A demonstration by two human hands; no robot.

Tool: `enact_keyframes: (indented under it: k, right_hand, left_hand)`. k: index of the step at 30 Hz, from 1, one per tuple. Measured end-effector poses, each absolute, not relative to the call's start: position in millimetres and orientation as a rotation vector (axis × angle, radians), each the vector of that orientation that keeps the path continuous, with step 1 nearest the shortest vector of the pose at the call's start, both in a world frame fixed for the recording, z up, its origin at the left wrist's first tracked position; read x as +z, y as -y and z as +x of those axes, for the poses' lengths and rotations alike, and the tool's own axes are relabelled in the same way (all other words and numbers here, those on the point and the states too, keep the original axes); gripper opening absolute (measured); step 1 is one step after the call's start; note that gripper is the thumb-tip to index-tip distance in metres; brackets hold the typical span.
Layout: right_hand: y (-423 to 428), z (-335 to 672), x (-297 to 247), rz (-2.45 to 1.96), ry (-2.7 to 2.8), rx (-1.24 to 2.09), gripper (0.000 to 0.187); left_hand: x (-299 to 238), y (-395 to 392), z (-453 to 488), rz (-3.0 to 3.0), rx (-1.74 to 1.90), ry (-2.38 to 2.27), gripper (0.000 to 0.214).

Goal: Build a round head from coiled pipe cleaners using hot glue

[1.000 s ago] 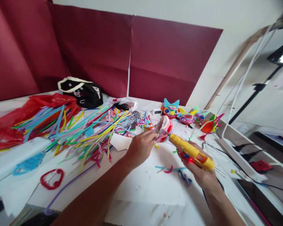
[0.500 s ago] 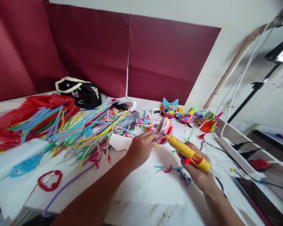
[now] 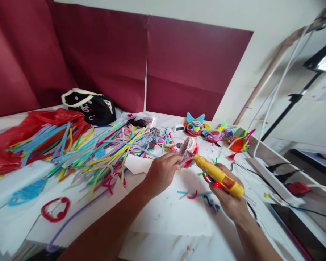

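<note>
The white table (image 3: 152, 246) is covered with my material. At its left lies a red plastic bag (image 3: 38, 121), and out of it spreads a big pile of pipe cleaners (image 3: 97, 152) in many colours, which I judge are mostly not used. Behind the pile stands a black bag (image 3: 91, 107). Before me lies a white sheet of paper (image 3: 174, 214). Along the far edge sits a row of small finished figures (image 3: 206, 131), so I think several pieces are already done. My left hand (image 3: 160, 174) is closed around a pink and red figure (image 3: 188, 150) and holds it a little above the table, just in front of that row. My right hand (image 3: 228, 197) is clenched around a yellow glue gun (image 3: 220, 175), its red lamp is on, and the nozzle touches the side of the figure. This figure has no pointed ears like the finished ones, so in my judgement it is in the middle of gluing and more parts remain to be added. Near my right hand lie some short bent pieces (image 3: 192, 195), and far left a red loop (image 3: 55, 209) and a blue coil (image 3: 27, 191), none of them attached to anything.
</note>
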State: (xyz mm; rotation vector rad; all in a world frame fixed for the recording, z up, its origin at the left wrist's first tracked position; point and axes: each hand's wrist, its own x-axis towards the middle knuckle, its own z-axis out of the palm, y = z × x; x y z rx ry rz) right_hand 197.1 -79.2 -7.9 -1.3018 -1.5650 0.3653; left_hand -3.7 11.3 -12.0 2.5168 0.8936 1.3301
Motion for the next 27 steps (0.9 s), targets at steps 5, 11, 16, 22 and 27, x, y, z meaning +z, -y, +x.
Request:
enact_keyframes:
  k: [5, 11, 16, 22, 27]
  right_hand:
    - [80.1, 197.7, -7.7, -1.291, 1.632, 0.414, 0.012]
    - [80.6, 198.5, -8.8, -1.33, 1.606, 0.386, 0.008]
    - [81.3, 199.5, -9.8, -1.359, 1.581, 0.345, 0.008]
    - [82.2, 199.0, -9.8, -1.322, 1.672, 0.38, 0.009]
    - [82.8, 200.8, -12.0, -1.333, 1.634, 0.37, 0.009]
  left_hand:
    - [-10.7, -11.3, -4.3, 2.491, 1.343, -0.88, 0.019]
    - [-10.1, -10.7, -4.5, 2.501, 1.329, -0.891, 0.02]
    - [-11.1, -9.8, -3.2, 2.511, 1.305, -0.885, 0.019]
    - [-10.0, -9.9, -4.1, 2.502, 1.323, -0.892, 0.02]
    - [-8.5, -8.5, -4.3, 2.509, 1.315, -0.88, 0.019]
